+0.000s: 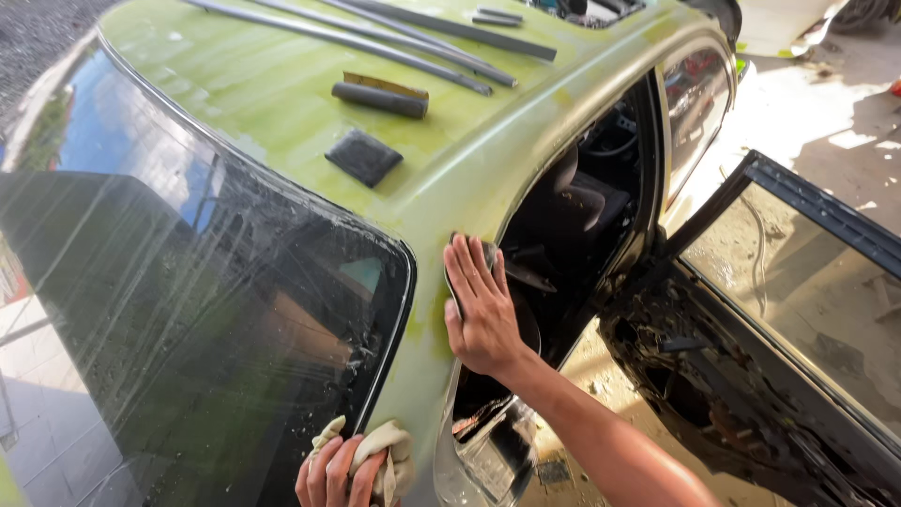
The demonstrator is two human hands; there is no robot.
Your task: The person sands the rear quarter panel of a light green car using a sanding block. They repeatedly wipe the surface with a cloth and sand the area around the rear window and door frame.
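My right hand (481, 302) lies flat on the green rear pillar of a car (441, 178), pressing a dark sanding pad (486, 252) that shows only at my fingertips. My left hand (336, 474) is at the bottom edge of the view, gripping a crumpled beige cloth (392, 453) against the lower corner of the wet rear window (188, 310). The car's paint is dull and streaked green.
On the roof lie a dark sanding block (363, 156), a dark roll on a card (380, 98) and several long grey trim strips (375, 38). The rear door (798, 319) stands open to the right, its inside wet and bare. The concrete floor (826, 103) lies beyond.
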